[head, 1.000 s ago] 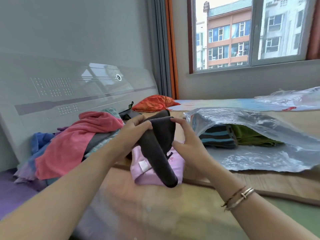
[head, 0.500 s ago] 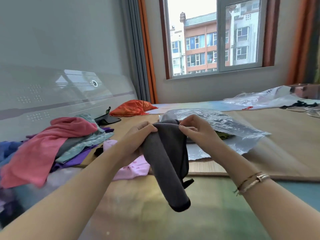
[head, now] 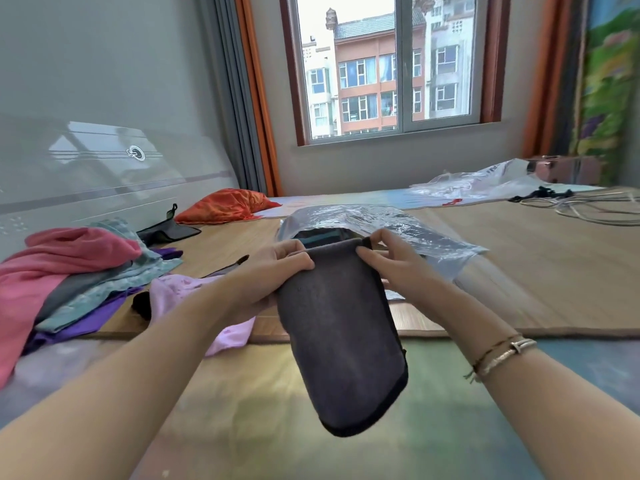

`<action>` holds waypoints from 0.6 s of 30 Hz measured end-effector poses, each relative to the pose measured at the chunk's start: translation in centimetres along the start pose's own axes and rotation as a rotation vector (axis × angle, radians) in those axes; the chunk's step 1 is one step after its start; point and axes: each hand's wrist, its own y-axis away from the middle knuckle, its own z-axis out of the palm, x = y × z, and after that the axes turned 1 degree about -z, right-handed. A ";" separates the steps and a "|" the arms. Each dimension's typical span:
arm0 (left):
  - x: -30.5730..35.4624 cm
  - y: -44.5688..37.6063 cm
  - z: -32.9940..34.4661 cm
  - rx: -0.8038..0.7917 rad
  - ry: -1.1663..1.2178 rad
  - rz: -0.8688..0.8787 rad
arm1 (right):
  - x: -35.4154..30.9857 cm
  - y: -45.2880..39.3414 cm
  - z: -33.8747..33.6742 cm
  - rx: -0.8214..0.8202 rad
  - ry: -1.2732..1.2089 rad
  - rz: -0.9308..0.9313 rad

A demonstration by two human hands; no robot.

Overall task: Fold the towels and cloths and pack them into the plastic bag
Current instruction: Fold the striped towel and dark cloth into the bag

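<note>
A woven bamboo mat (head: 519, 271) covers the floor from the centre out to 3 o'clock. At 9 o'clock on it lies a heap of unfolded cloths (head: 79, 271), a pink towel (head: 52, 261) on top, grey, teal and purple ones under it. At 12 o'clock of the hands lies the clear plastic bag (head: 408, 230), its mouth toward the person, a striped folded cloth (head: 320, 235) visible inside. Dead centre hangs the dark grey cloth (head: 339, 327), doubled over and draping toward 6 o'clock. A lilac cloth (head: 180, 289) lies at 8 o'clock of it. The left hand (head: 277, 271) and right hand (head: 391, 261) each have their fingers clamped on a top corner of the grey cloth. Bracelets (head: 502, 355) circle the right wrist.
</note>
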 end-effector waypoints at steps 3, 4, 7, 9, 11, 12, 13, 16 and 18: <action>-0.1 -0.8 0.4 0.030 0.027 0.041 | 0.9 -0.5 -0.5 -0.109 -0.158 0.206; -0.2 -1.0 0.4 0.050 0.031 0.052 | 1.2 -0.5 -0.7 -0.176 -0.199 0.258; -1.3 -2.5 0.5 0.173 -0.131 0.172 | 2.0 -0.4 -1.0 -0.271 -0.150 0.287; -2.5 -3.9 0.5 0.339 -0.427 0.301 | 2.4 -0.8 -1.0 -0.204 -0.115 0.266; -3.5 -5.1 0.2 0.491 -0.777 0.373 | 2.8 -1.9 -0.9 -0.100 -0.105 0.275; -3.9 -5.7 0.0 0.525 -0.907 0.388 | 3.1 -2.5 -0.7 -0.043 -0.090 0.293; -4.1 -6.3 -0.2 0.532 -0.995 0.380 | 3.4 -3.2 -0.4 0.002 -0.071 0.311; -4.3 -8.1 -0.8 0.452 -1.105 0.344 | 4.5 -5.1 0.3 0.092 -0.053 0.325; -4.1 -9.5 -0.9 0.421 -1.135 0.356 | 5.1 -6.7 0.9 0.104 0.046 0.297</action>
